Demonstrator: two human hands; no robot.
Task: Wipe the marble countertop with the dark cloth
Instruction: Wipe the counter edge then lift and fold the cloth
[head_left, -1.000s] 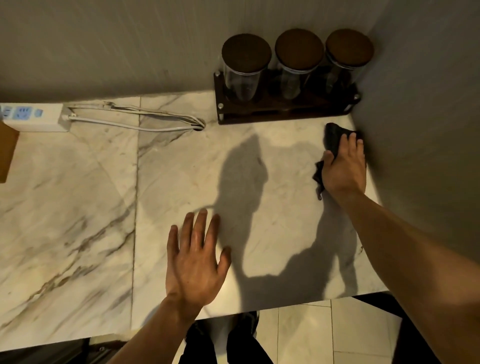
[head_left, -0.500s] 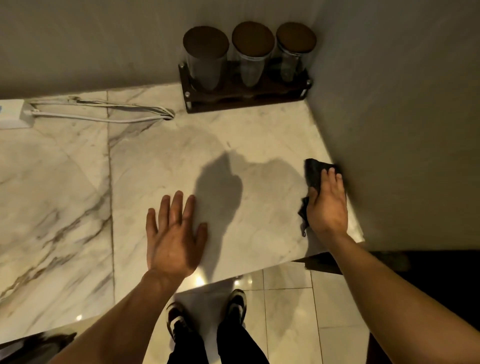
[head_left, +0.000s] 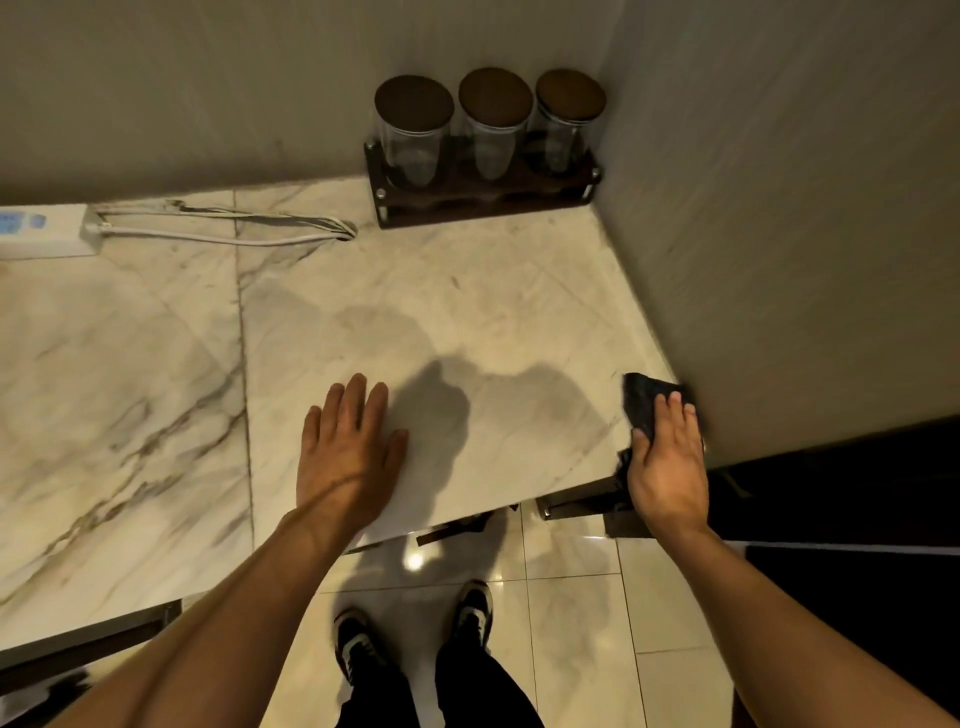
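Observation:
The white marble countertop with grey veins fills the middle of the view. My right hand presses the dark cloth flat at the counter's front right corner, against the side wall. Most of the cloth lies under my palm; a black fold sticks out ahead of my fingers. My left hand rests flat on the marble near the front edge, fingers spread, holding nothing.
A dark wooden rack with three lidded glass jars stands in the back right corner. A white power strip and its cable lie at the back left. Walls close off the back and right. Tiled floor lies below.
My right hand has dragged the cloth along the right wall from beside the jar rack toward me, to the front corner. My left hand stayed flat on the marble.

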